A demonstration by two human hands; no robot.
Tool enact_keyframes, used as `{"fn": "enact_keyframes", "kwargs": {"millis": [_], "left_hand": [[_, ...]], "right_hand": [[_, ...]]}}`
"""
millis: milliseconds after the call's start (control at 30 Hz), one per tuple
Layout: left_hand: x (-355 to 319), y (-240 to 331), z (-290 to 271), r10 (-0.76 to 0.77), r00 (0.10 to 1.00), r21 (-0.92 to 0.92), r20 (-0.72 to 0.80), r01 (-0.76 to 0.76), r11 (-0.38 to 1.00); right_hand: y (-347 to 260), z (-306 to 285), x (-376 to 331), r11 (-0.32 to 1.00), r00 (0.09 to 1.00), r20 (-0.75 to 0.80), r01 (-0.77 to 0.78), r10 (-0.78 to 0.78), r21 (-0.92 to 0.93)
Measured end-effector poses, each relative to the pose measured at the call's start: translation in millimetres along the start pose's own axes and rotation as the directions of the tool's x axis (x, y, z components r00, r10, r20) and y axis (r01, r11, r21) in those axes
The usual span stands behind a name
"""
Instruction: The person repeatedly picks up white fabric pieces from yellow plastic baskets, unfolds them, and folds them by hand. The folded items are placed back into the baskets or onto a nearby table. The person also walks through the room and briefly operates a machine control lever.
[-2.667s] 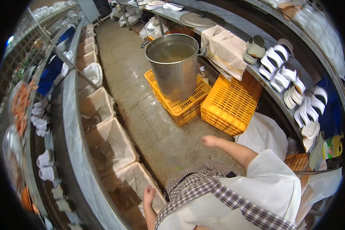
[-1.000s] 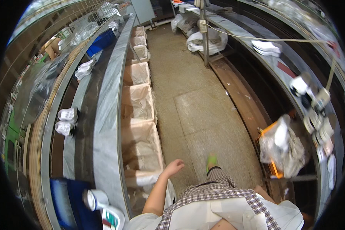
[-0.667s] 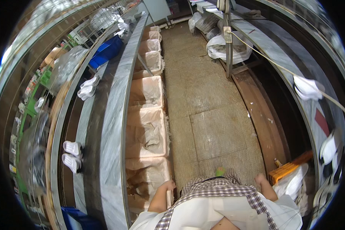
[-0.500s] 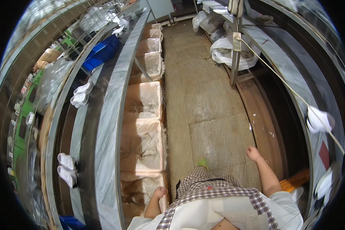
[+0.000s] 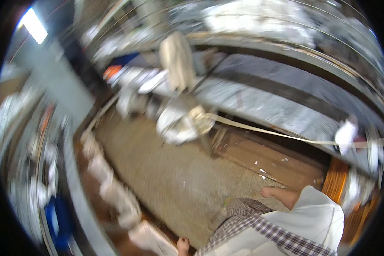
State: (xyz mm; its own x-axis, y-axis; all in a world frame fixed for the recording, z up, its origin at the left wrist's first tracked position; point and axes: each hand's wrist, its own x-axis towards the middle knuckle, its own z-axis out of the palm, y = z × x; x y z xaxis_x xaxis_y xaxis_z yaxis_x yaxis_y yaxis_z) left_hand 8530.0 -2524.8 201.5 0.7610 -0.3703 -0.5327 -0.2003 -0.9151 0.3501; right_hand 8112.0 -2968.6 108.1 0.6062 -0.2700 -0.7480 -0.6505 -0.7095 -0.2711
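My left hand (image 5: 183,244) hangs at the lower edge beside the nearest lined bin (image 5: 151,239), fingers curled in, with nothing seen in it. My right hand (image 5: 267,192) is low at my right side, over the edge where the floor meets a brown board (image 5: 269,164). Its fingers are loosely curled and it appears to hold nothing. Neither hand touches a bench. On the right-hand bench lies a white shoe-like piece (image 5: 346,135), smeared by motion.
A walkway floor (image 5: 158,166) runs between a row of lined bins (image 5: 115,192) and the right bench (image 5: 269,106). A white sack (image 5: 175,126) stands by the bench leg. A pale cord (image 5: 260,130) crosses the bench front. An orange crate (image 5: 335,181) sits near my right arm.
The view has swung to the right, bringing the right bench toward the middle and pushing the bins leftward. Both hands stay low at my sides, empty as far as visible.
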Motion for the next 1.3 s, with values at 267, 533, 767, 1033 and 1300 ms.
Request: {"fn": "enact_keyframes", "kwargs": {"millis": [267,533,767,1033,1300], "left_hand": [[233,146,-150,0.608,0.789,-0.114,-0.092,-0.615,0.780],[340,346,-70,0.547,0.632,-0.171,0.549,-0.555,0.814],[327,418,6,0.565,0.384,-0.304,0.730,-0.559,0.772],[242,446,151,0.329,-0.231,-0.288,0.916,-0.948,0.136],[40,400,206,-0.080,0.070,0.029,0.994,-0.904,-0.426]], "right_hand": [[-17,-124,48,0.869,0.844,-0.368,-0.206,0.390,0.450],[-164,-190,21,0.748,0.495,-0.772,0.311,0.399,0.587],[-326,65,-176,-0.294,0.320,0.603,-0.650,0.731,0.701],[-520,261,-209,-0.823,0.119,0.815,0.051,0.567,0.565],[-505,346,-187,-0.828,0.361,0.750,0.148,0.554,0.541]]}}
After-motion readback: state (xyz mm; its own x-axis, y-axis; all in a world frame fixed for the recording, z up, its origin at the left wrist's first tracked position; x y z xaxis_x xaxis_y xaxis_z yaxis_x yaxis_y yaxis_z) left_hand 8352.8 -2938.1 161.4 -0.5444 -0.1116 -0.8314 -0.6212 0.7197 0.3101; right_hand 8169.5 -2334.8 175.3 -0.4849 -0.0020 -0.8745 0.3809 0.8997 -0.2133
